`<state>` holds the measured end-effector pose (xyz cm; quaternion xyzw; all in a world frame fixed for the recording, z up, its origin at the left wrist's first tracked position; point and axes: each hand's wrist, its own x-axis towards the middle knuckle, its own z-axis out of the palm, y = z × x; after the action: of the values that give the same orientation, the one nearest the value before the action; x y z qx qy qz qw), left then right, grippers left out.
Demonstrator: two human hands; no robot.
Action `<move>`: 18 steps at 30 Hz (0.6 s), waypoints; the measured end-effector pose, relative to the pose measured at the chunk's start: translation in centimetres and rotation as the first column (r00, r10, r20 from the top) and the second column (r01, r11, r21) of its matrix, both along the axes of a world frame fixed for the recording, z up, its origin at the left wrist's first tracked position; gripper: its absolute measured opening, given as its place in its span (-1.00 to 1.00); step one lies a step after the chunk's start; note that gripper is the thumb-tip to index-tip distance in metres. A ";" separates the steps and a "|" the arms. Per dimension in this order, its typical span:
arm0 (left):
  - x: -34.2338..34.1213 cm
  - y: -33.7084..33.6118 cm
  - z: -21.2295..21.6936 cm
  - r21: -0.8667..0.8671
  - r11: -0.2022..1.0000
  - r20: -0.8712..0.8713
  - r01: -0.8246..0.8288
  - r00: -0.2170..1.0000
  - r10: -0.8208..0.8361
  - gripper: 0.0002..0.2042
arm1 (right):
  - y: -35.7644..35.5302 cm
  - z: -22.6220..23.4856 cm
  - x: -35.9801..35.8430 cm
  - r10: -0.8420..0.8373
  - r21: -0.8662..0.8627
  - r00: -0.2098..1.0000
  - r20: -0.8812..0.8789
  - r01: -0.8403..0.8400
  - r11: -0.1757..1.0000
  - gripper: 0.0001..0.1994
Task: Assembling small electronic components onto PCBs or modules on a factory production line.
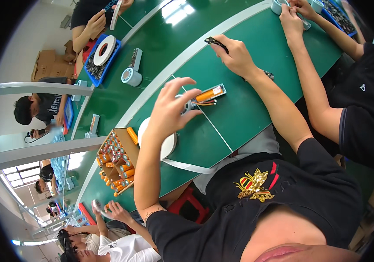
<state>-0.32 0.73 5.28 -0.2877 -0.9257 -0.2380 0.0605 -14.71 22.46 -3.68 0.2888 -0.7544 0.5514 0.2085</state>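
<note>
Hovering spread-fingered, left hand (171,109) risks knocking the orange battery pack (209,94) across the tabletop (239,109); right hand (235,54) pinches a black strip (216,42).

Factory assembly line, battery pack work by the look of it: long green bench (239,109) with a pale divider strip, several people seated along both sides. Just left of the left hand (171,109) sits a cardboard box of orange cylindrical cells (117,161), with a white tape roll (167,144) under its wrist. Beyond it lie a blue parts tray (101,54) and more rows of workers further off.
</note>
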 end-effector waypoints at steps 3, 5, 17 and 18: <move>0.3 2.0 -1.5 -0.123 0.990 -0.178 0.072 0.980 -0.094 -0.51 | -0.2 0.2 0.1 0.036 0.002 0.999 -0.031 -0.036 0.999 -0.83; 0.1 2.5 -2.5 -0.112 0.992 -0.180 0.065 0.980 -0.084 -0.53 | -0.3 0.1 0.2 0.032 0.005 0.999 -0.019 -0.032 0.999 -0.83; -0.4 2.0 -5.1 -0.013 1.000 -0.182 0.028 0.983 -0.030 -0.77 | -0.7 -0.1 -0.1 0.041 0.066 0.999 -0.029 -0.039 0.997 -0.83; -0.4 2.0 -4.9 0.060 0.997 -0.151 0.043 0.988 -0.033 -0.82 | -0.7 -0.1 -0.1 0.039 0.067 0.999 -0.027 -0.037 0.997 -0.83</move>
<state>-0.70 2.75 0.35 -0.3204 -0.9048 -0.2460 0.1344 -14.86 21.77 -3.81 0.3177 -0.7636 0.5258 0.1989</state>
